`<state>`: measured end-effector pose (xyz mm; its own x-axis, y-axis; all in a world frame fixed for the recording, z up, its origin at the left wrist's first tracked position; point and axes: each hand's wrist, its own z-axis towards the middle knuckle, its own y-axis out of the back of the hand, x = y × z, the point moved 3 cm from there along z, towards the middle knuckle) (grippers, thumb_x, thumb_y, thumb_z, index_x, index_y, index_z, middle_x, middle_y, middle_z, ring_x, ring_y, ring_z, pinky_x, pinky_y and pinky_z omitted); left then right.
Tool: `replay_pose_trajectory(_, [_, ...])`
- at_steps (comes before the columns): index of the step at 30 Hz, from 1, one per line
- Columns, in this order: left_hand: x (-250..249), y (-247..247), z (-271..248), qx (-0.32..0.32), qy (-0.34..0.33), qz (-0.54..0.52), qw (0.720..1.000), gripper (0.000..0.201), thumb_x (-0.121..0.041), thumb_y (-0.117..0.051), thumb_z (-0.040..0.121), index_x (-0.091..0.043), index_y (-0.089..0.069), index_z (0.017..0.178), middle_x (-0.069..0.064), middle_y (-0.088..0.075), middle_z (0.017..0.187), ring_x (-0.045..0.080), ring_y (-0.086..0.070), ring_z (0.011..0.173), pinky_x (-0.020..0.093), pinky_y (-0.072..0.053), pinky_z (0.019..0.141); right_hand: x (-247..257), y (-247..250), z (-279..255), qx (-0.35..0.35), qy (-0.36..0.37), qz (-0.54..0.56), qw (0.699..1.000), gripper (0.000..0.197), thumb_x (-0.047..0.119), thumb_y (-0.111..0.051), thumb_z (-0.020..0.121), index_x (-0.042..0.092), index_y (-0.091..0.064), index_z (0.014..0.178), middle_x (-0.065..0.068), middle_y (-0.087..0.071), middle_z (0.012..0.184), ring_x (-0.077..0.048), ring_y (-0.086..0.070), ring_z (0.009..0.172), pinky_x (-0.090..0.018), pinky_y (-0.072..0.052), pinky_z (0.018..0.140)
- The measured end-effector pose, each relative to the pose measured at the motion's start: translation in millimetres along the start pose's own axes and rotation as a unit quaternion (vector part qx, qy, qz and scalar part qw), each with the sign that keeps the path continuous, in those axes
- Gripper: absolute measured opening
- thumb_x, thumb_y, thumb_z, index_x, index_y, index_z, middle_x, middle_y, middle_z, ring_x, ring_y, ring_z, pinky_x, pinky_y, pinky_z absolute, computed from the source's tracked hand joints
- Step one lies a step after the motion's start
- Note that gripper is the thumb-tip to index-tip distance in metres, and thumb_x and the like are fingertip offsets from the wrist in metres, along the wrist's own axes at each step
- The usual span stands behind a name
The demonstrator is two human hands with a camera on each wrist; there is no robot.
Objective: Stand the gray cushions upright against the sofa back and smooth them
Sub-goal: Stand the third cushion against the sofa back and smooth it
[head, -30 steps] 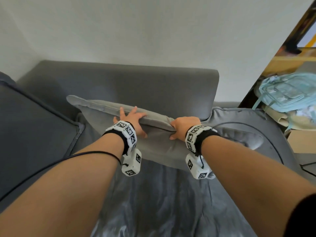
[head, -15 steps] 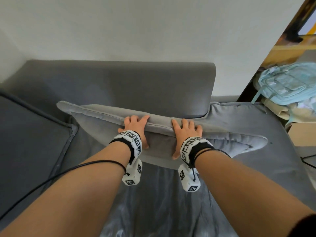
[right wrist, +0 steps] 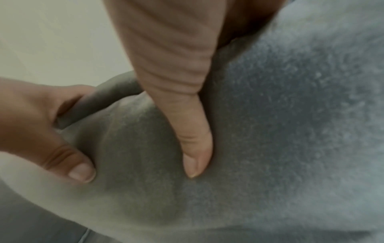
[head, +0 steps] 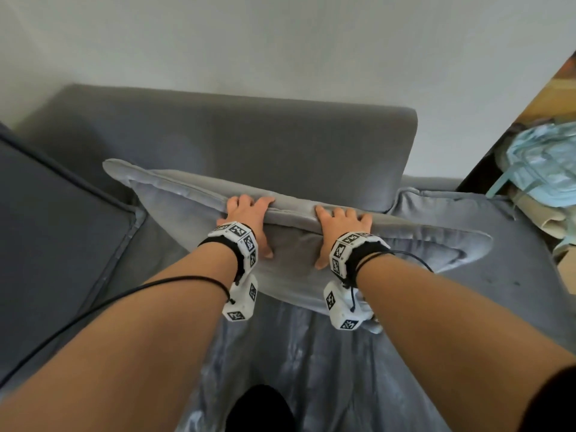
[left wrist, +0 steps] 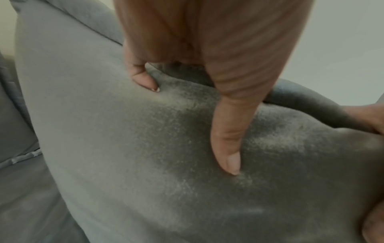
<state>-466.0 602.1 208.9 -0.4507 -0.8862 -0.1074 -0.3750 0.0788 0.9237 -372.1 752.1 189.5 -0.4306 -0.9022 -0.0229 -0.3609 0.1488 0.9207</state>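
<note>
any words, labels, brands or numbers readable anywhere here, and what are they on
None can be read.
The white cubes at the left wrist and right wrist bear black-and-white square code patterns, not letters or digits.
The gray cushion, the sofa back and the light blue backpack show no print.

Soft, even daylight, faint shadows; wide-angle bending at the edges, both wrist views blurred and grainy.

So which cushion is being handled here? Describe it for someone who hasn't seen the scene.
Find the dark gray sofa back against the white wall. The pale gray velvety cushion stands before it, its top edge gripped by the left hand and right hand. Its neighbour, another gray cushion, lies flat, untouched.
</note>
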Motion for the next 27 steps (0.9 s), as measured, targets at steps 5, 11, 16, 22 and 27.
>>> replay_pose_trajectory(5, [-8.1,10.5,24.1,-0.005,-0.018,0.022,1.0,0.114,-0.045,-0.09,0.043,-0.036,-0.03,0.139,0.0,-0.038,0.133,0.027,-0.023,0.135,0.055,-0.042,0.097,-8.7,6.7,18.5,-0.033,-0.009,-0.008,0.999,0.106,0.049,-0.084,0.051,0.033,-0.03,0.14,-0.007,-0.04,0.134,-0.032,-0.031,0.126,-0.048,-0.029,0.101])
replay_pose_trajectory(11, [-15.6,20.2,75.1,0.003,-0.083,0.096,0.992,0.118,-0.044,-0.091,0.041,-0.034,-0.026,0.139,-0.002,-0.041,0.135,0.026,-0.027,0.134,0.052,-0.044,0.1,-18.1,17.8,64.2,-0.067,-0.034,-0.025,0.997,0.091,0.047,-0.084,0.052,0.029,-0.041,0.13,-0.006,-0.042,0.125,-0.029,-0.039,0.12,-0.045,-0.032,0.098])
replay_pose_trajectory(16, [-25.9,24.6,120.4,-0.004,-0.116,0.116,0.986,0.091,-0.049,-0.09,0.042,-0.022,-0.044,0.116,0.002,-0.06,0.117,0.028,-0.048,0.119,0.047,-0.052,0.087,-27.9,25.4,97.3,-0.03,-0.055,0.013,0.998,0.082,0.044,-0.087,0.052,0.027,-0.046,0.122,0.0,-0.062,0.116,-0.028,-0.056,0.114,-0.045,-0.035,0.097])
replay_pose_trajectory(22, [-12.1,58.2,169.4,0.016,-0.16,0.167,0.973,0.074,-0.06,-0.084,0.044,-0.021,-0.058,0.101,0.0,-0.068,0.107,0.026,-0.066,0.101,0.036,-0.053,0.077,-13.2,53.6,131.8,-0.005,-0.054,0.051,0.997,0.055,0.042,-0.085,0.058,0.024,-0.063,0.105,0.0,-0.068,0.104,-0.027,-0.067,0.098,-0.036,-0.053,0.081])
replay_pose_trajectory(27, [29.3,95.9,183.4,0.016,-0.125,0.165,0.978,0.072,-0.061,-0.084,0.044,-0.021,-0.06,0.1,-0.001,-0.069,0.103,0.025,-0.067,0.097,0.038,-0.056,0.079,23.3,92.2,157.8,-0.02,-0.015,0.064,0.998,0.051,0.04,-0.086,0.058,0.023,-0.066,0.102,0.0,-0.07,0.097,-0.027,-0.068,0.09,-0.034,-0.052,0.07])
